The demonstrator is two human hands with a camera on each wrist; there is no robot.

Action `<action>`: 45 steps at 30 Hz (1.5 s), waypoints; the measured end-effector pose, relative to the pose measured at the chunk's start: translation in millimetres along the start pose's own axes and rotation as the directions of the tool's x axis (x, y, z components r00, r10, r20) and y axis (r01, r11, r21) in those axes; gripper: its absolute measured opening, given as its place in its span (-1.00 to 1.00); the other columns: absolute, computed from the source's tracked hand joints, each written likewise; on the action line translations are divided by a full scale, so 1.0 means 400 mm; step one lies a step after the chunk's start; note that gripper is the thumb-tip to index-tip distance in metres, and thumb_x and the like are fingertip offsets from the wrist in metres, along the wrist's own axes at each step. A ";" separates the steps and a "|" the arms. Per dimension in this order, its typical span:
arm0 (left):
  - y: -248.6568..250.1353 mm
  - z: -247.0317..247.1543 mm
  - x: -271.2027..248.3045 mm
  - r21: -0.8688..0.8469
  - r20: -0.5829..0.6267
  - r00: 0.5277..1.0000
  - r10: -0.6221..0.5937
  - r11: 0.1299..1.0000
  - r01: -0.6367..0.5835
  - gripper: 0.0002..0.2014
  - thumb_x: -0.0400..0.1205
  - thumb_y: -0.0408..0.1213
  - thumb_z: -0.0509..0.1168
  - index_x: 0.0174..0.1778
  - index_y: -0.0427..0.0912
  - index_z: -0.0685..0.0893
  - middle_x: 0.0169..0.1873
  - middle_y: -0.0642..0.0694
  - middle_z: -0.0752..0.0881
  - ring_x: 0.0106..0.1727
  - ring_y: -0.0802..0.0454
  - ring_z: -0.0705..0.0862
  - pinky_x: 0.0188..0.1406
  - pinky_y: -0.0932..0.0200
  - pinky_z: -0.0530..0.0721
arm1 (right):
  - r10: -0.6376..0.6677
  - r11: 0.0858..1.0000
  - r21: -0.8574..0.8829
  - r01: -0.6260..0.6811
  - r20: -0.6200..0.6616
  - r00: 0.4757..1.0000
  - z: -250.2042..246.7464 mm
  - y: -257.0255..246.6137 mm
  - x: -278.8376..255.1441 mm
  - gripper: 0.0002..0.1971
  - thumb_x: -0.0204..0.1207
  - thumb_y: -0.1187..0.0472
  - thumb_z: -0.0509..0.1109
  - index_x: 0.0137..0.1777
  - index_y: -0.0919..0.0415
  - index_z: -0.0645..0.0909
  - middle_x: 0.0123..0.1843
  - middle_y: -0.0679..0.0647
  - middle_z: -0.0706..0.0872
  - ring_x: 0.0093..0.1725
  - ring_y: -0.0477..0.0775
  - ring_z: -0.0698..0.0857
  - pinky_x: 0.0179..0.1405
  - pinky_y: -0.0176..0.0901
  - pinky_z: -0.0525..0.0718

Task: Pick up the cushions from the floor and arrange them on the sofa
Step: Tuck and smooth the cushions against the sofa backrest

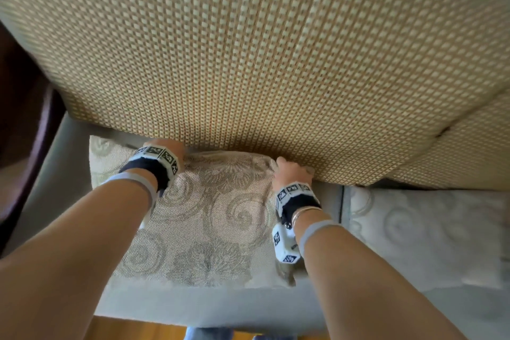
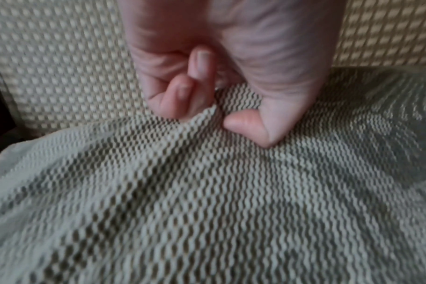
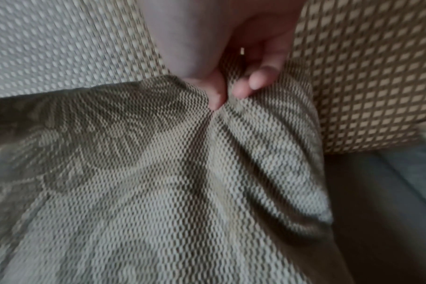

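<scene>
Woven swirl-patterned cushion (image 1: 209, 218) lay on the sofa seat (image 1: 193, 309) by its back edge, pinched at its top corners by left hand (image 1: 165, 148) and right hand (image 1: 292, 171), fingers clamped on fabric. Best pushed squarely against the checked back cushion (image 1: 248, 50), corners level.

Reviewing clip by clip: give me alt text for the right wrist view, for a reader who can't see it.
The right hand pinches a bunched fold at the top edge of a swirl-patterned cushion, whose woven fabric fills most of the frame. Behind it stands the sofa's checked back cushion, with a strip of grey seat showing at the right.
</scene>
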State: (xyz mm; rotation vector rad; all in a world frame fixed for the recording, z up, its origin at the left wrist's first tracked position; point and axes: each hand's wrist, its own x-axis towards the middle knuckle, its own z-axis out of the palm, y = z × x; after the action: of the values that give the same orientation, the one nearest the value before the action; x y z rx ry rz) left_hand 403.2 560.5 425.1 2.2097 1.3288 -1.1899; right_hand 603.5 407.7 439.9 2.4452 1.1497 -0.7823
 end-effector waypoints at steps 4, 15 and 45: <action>0.020 -0.137 -0.114 -0.045 -0.041 0.998 0.036 0.998 -0.038 -0.83 0.47 -0.20 0.36 -0.36 -0.22 0.69 -0.55 -0.05 0.59 -0.37 -0.07 0.64 -0.37 0.17 0.63 | 0.019 0.999 0.036 -0.016 -0.086 0.996 -0.118 0.044 -0.080 -0.73 0.48 0.36 0.16 0.08 0.08 0.56 0.08 0.12 0.79 0.16 0.24 0.71 0.40 0.27 0.41; 0.053 -0.341 -0.221 -0.079 -0.257 0.962 0.094 0.990 -0.118 -0.81 0.39 -0.15 0.34 -0.10 0.01 0.57 -0.23 -0.08 0.68 -0.19 -0.17 0.67 -0.03 -0.03 0.76 | 0.023 0.994 0.109 0.012 -0.311 0.950 -0.333 0.150 -0.172 -0.76 0.56 0.32 0.25 0.21 0.19 0.49 0.18 0.19 0.71 0.22 0.30 0.69 0.24 0.14 0.60; 0.096 -0.213 -0.136 -0.023 -0.511 0.854 0.102 0.991 -0.132 -0.34 0.53 -0.14 0.37 0.55 0.13 0.29 0.39 -0.19 0.48 0.50 -0.25 0.37 0.64 -0.27 0.10 | -0.032 0.993 0.089 0.073 -0.393 0.919 -0.200 0.139 -0.040 -0.40 0.53 0.12 0.38 0.55 -0.15 0.28 0.50 0.01 0.47 0.49 0.22 0.34 0.42 0.26 0.28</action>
State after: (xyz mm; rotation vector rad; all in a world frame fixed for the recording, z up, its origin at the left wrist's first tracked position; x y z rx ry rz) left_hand 465.3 560.6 513.7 2.6273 1.3541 -0.5221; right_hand 665.8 403.6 516.6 2.7502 1.3461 -0.3769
